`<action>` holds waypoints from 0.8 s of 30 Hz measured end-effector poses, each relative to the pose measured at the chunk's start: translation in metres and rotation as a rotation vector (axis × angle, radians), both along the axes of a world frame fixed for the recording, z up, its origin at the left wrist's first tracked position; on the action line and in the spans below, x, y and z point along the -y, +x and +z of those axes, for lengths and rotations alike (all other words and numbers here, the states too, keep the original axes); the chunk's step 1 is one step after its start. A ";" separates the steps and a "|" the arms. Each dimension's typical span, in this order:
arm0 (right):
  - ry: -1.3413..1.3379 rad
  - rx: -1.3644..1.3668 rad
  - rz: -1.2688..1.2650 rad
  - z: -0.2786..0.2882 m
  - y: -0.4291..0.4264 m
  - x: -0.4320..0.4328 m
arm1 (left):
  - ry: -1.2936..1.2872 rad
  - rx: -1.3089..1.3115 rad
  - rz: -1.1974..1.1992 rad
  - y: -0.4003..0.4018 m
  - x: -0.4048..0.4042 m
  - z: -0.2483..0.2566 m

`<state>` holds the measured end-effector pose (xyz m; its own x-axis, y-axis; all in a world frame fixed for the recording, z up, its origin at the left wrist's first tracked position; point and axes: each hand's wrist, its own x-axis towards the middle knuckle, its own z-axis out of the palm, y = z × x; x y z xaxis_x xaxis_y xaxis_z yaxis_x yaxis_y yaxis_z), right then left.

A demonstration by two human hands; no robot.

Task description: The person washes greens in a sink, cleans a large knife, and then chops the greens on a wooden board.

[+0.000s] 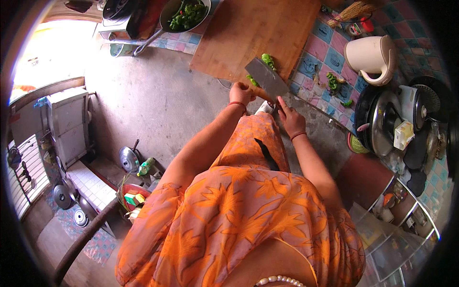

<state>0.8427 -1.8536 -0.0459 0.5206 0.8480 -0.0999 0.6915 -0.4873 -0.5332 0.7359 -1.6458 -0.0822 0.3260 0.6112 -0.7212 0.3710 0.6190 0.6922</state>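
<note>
My right hand [294, 120] grips a cleaver [266, 77], its forefinger stretched towards the heel of the blade. The broad grey blade lies across the near right part of a wooden cutting board [247, 36]. Beyond the blade are pieces of green pepper [268, 61], and a smaller green piece [252, 80] shows on its left side. My left hand [241, 94] is at the board's near edge, close to that small piece, with the fingers bent. Whether anything is pinched in those fingers cannot be made out.
A pan of green peppers [188, 16] stands at the back left beside a stove [116, 28]. On the tiled counter to the right are green pepper scraps [333, 81], a cream electric kettle [369, 57] and stacked pans [380, 122]. A lidded pot [129, 159] sits low on the left.
</note>
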 end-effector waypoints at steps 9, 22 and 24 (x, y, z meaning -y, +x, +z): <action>0.269 0.089 -0.070 0.026 0.004 -0.017 | 0.033 0.115 -0.040 0.008 0.004 -0.002; 0.339 -0.111 -0.137 0.032 0.068 -0.072 | -0.001 0.166 0.028 0.085 -0.062 -0.003; 0.542 -0.390 -0.268 0.026 0.079 -0.071 | 0.042 0.007 -0.064 0.100 -0.086 0.036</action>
